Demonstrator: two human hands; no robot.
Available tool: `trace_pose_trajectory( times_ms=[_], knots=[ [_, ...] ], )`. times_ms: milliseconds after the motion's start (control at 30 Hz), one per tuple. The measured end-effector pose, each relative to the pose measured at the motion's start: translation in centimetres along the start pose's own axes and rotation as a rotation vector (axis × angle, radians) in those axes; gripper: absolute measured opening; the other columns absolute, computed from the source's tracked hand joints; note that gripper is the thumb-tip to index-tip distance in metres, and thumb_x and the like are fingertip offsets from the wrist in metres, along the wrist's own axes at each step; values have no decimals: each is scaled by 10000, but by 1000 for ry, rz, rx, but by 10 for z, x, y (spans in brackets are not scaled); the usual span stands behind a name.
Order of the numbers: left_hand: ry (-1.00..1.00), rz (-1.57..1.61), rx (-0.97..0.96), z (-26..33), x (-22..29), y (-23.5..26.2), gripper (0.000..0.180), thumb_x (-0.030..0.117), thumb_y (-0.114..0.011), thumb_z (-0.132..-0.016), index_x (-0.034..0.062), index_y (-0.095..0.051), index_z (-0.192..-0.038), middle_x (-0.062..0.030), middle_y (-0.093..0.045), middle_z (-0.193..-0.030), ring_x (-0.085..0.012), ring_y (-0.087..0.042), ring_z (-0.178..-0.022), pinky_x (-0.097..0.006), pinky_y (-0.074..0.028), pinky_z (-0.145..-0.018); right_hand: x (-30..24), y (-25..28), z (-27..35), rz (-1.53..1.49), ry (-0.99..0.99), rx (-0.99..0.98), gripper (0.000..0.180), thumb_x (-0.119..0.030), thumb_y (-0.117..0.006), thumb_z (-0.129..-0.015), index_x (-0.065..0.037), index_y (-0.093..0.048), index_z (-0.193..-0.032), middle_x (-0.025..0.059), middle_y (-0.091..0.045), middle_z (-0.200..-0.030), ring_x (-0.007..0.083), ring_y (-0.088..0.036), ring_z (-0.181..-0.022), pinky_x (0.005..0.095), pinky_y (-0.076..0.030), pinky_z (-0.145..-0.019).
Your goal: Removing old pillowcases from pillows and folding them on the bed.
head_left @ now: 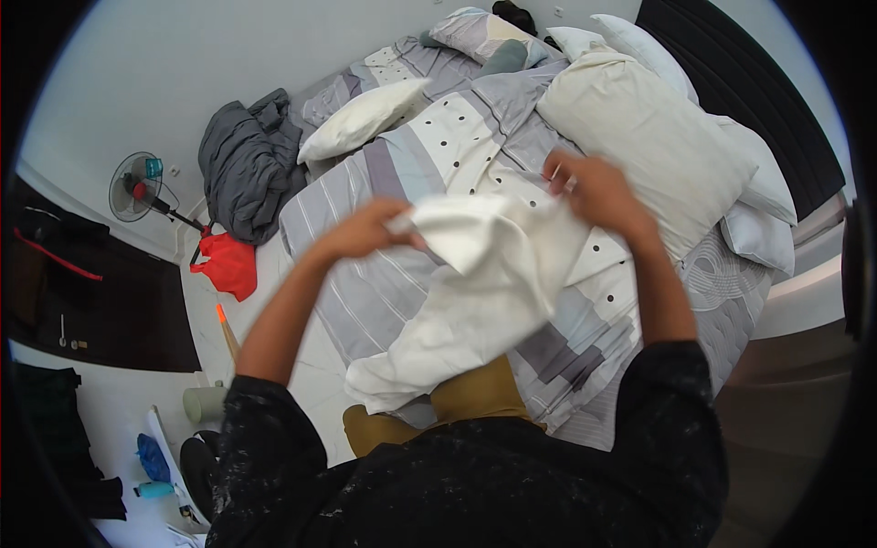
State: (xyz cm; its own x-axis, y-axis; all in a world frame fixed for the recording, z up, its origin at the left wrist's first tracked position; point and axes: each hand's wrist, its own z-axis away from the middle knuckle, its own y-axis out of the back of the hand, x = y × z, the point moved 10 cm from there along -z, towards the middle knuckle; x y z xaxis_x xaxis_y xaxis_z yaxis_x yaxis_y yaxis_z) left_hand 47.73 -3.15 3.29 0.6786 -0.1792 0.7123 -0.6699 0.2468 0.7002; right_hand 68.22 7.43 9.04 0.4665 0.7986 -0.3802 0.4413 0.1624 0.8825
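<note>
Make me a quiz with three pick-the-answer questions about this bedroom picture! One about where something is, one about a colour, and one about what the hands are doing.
1. Where is the small fan?
A. On the floor left of the bed
B. On top of the pillows
C. In the person's lap

2. What colour is the cloth on the floor near the fan?
A. Green
B. Red
C. Yellow

3. What are the two hands doing?
A. Resting flat on the bed
B. Both gripping the white cloth, held up
C. Holding a pillow each

Answers:
1. A, the fan stands on the floor by the wall, left of the bed.
2. B, it is a bright red crumpled heap.
3. B, the left hand and right hand each pinch an upper edge of the white cloth, which hangs down over the bed.
</note>
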Motion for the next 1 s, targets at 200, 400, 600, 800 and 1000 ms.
trace_pose_trajectory(
  times_ms=[200, 400, 600, 800, 1000],
  knots=[
    [102, -187, 360, -5, 21, 200, 198, 139, -639, -790, 26, -645, -952, -47, -638, -792, -124, -582, -758, -275, -472, -713, 57, 147, -44, 331, -140, 326, 233, 7, -478, -762, -106, -543, -956, 60, -647, -760, 252, -629, -747, 361, -460, -637],
    [-225, -87, 244, -24, 186, 243, 308, 156, -658, -787, 46, -586, -1065, -11, -612, -929, -98, -600, -864, -267, -519, -758, 9, 70, -101, -235, 135, 190, 588, 3, -617, -752, -138, -358, -1261, 129, -599, -1049, 261, -607, -883, 366, -472, -776],
    [-616, 211, -451, 5, 297, 195, 447, -33, -628, -751, 12, -534, -1186, -108, -628, -923, -173, -641, -815, -339, -550, -786, -88, 14, -144, -329, 357, 356, 912, -40, -671, -694, -144, -121, -1414, 105, -165, -1476, 316, -259, -1326, 493, -266, -1014],
    [-183, -218, -42, 39, 245, 252, 622, 282, -819, -599, 29, -587, -1118, -47, -626, -948, -102, -634, -731, -232, -552, -609, -119, -25, -163, -19, 550, 115, 241, -204, -690, -726, -91, -498, -820, 47, -602, -870, 249, -540, -1023, 455, -315, -945],
    [551, -603, 312, 76, 134, 349, 310, 279, -725, -744, 25, -638, -899, -5, -596, -637, -89, -604, -569, -264, -527, -512, -32, 10, -169, -154, 333, 182, 187, -3, -598, -653, -34, -579, -837, 154, -582, -715, 315, -577, -735, 382, -462, -666]
  ],
)
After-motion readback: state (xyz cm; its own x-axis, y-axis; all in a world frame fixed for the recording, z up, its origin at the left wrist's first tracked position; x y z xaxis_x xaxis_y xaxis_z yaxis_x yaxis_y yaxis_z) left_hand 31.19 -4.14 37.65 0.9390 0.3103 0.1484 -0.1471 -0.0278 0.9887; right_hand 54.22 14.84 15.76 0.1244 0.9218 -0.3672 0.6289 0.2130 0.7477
